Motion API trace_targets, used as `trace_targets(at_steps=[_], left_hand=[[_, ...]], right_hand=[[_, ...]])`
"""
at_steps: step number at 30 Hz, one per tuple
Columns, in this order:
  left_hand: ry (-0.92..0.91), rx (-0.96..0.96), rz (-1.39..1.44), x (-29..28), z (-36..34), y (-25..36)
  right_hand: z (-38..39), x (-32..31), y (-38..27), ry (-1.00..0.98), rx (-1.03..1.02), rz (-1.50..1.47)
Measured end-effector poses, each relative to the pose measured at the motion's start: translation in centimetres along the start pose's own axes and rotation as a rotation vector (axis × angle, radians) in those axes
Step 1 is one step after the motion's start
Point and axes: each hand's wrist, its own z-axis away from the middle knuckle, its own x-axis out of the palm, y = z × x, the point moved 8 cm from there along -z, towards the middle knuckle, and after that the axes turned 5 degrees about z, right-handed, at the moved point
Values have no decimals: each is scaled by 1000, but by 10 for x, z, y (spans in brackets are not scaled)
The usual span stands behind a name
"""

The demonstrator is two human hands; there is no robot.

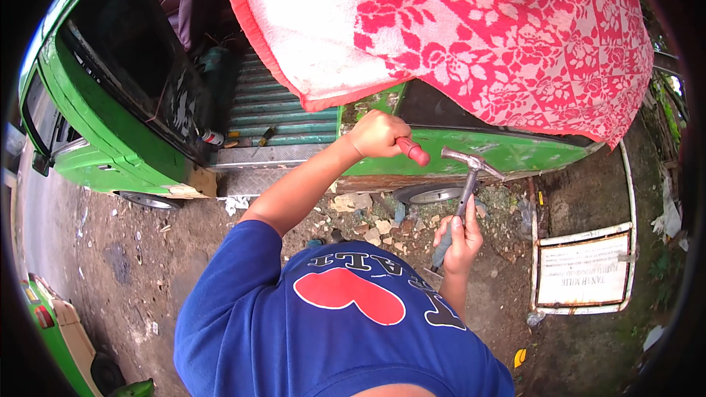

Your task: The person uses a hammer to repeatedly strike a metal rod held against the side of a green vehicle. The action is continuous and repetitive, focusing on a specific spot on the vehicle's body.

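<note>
My left hand (379,134) is closed around a red-handled tool (414,151). The butt of its handle points right, and its working end is hidden by my fist. This hand is at the green side panel (456,153) of a vehicle, where the paint is worn and patchy near the edge. Lower and to the right, my right hand (462,239) grips a claw hammer (468,184) by its dark handle. The steel hammer head is raised, just right of the red handle and apart from it.
A red and white floral blanket (471,37) drapes over the vehicle. Left of my fist is a ribbed cargo bed (272,99) with small tools. Rubble (375,228) litters the ground below. A white framed sign (585,268) lies at right; another green vehicle (62,331) stands lower left.
</note>
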Motion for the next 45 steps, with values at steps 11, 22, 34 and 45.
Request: trace_targets(at_steps=[11, 22, 34, 45], left_hand=[[-66, -81, -27, 1, -10, -11], [57, -107, 34, -7, -19, -22], [58, -153, -7, -7, -19, -32], [103, -110, 37, -12, -16, -25]], right_hand=[[-12, 4, 2, -19, -14, 0], [-20, 22, -39, -81, -249, 358], [-29, 10, -42, 66, -255, 67], [-32, 23, -34, -28, -240, 165]])
